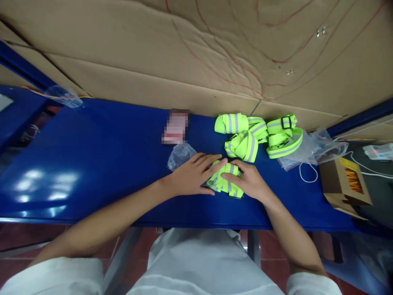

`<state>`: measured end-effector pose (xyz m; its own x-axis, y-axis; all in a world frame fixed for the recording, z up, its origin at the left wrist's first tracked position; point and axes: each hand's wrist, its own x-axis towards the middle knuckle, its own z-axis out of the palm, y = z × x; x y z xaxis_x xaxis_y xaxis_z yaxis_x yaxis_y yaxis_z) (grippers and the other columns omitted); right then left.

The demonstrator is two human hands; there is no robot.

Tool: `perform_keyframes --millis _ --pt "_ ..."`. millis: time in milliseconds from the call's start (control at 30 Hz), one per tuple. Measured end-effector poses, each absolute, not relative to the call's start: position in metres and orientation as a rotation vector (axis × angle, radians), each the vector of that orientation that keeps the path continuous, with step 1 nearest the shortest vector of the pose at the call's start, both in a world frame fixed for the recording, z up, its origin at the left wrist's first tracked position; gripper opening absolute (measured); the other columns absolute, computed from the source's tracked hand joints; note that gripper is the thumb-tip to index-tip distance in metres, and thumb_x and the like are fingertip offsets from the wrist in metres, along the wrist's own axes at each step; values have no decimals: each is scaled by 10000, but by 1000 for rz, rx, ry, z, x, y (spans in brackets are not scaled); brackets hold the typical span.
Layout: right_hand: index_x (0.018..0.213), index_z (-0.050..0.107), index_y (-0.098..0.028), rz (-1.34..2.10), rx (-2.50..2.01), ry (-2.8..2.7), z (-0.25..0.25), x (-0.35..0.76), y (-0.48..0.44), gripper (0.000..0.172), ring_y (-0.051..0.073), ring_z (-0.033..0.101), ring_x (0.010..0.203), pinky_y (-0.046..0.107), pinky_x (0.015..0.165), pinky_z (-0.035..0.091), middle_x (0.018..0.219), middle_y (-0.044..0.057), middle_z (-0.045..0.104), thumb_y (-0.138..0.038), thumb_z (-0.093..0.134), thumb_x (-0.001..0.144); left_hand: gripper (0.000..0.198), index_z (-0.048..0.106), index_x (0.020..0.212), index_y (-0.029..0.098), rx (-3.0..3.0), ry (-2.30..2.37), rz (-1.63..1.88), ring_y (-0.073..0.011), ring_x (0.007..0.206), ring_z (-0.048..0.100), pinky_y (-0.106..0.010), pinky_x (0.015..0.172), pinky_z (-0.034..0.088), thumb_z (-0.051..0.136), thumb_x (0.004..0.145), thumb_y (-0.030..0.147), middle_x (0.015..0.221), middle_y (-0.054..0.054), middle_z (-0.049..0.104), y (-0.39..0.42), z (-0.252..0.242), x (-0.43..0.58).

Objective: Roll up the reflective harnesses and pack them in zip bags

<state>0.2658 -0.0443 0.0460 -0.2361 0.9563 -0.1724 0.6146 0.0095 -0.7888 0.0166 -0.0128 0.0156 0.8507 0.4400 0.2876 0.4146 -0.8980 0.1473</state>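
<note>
Between my two hands, on the blue tabletop, lies a folded neon-yellow reflective belt [226, 179] with grey stripes, partly covered by clear plastic. My left hand [194, 175] rests over its left side, fingers stretched out and spread. From the right, my right hand [250, 178] grips the belt, thumb on top and fingers curled behind it. Crumpled clear plastic [181, 155] sticks out beyond my left hand; whether it joins the plastic over the belt is hidden. Behind my right hand, more rolled reflective belts [242, 145] are heaped, one showing a black buckle [286, 122].
A pixelated pinkish object [176, 127] lies near the cardboard wall [138, 73] at the back. Clear zip bags [316, 149] with a white cord sit at right. Beside them stands an open cardboard box [344, 184]. The blue table [101, 164] ends close to my body.
</note>
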Motion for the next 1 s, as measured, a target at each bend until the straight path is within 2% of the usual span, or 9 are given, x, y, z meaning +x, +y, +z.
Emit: perform_keyframes --millis 233,433,600,700,800,900,1000 --pt "1104 688 -175 1101 -1545 -1934 47 260 -46 470 228 681 875 302 759 494 1008 56 759 -570 736 856 1062 180 1658 138 2975 715 414 -395 1411 500 -532 1171 351 751 868 559 1578 -244 466 -21 20 19" --pt "1347 569 -233 1455 -1318 -1880 59 279 -43 650 264 646 1147 348 960 538 1311 70 667 -508 816 811 1027 185 1640 84 2951 824 486 -378 1334 554 -486 1113 400 677 905 607 1468 -246 555 -19 23 18" --pt "1229 610 -222 1375 -1420 -1661 51 267 -44 532 255 651 1081 353 927 541 1192 63 688 -461 822 803 1024 175 1644 108 2961 851 474 -377 1316 557 -474 1080 414 690 904 594 1448 -230 556 -14 22 17" --pt "1225 632 -207 1369 -1396 -1687 46 261 -44 502 257 647 1090 348 949 518 1185 64 703 -448 806 821 989 206 1646 140 2970 820 448 -386 1306 562 -482 1064 420 692 907 583 1440 -228 551 -16 22 17" --pt "1187 672 -198 1451 -1356 -1731 44 263 -44 452 239 655 1031 316 902 507 1132 43 721 -456 797 836 995 230 1645 170 2941 783 407 -381 1263 590 -475 1047 437 713 886 594 1410 -217 567 -23 23 19" --pt "1057 715 -186 1538 -1306 -1777 42 267 -44 350 210 642 948 280 825 495 1030 21 719 -448 800 840 1016 224 1644 191 2907 763 386 -366 1209 616 -467 1023 458 736 866 596 1377 -200 585 -32 25 23" --pt "1027 724 -183 1566 -1305 -1740 43 265 -44 338 211 636 957 284 832 498 1031 24 712 -447 808 833 1016 213 1638 197 2877 799 417 -359 1226 608 -462 1020 466 750 865 577 1383 -192 582 -38 26 26"
